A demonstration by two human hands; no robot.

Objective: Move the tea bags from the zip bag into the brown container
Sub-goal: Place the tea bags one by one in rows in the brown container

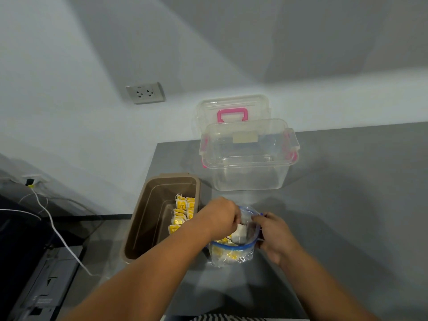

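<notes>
A clear zip bag (234, 253) with a blue seal stands open on the grey table, holding yellow-tagged tea bags. My left hand (222, 217) reaches into its mouth, fingers pinched on a white tea bag (239, 234). My right hand (275, 237) grips the bag's right rim and holds it open. Just left of the bag sits the brown container (148, 218), with several yellow-tagged tea bags (181, 214) lined along its right inner side.
A clear plastic box (249, 156) with pink latches stands behind the bag, its lid (232, 110) with a pink handle leaning on the wall. The table's left edge runs beside the brown container. A white cable (58, 235) and dark equipment lie lower left.
</notes>
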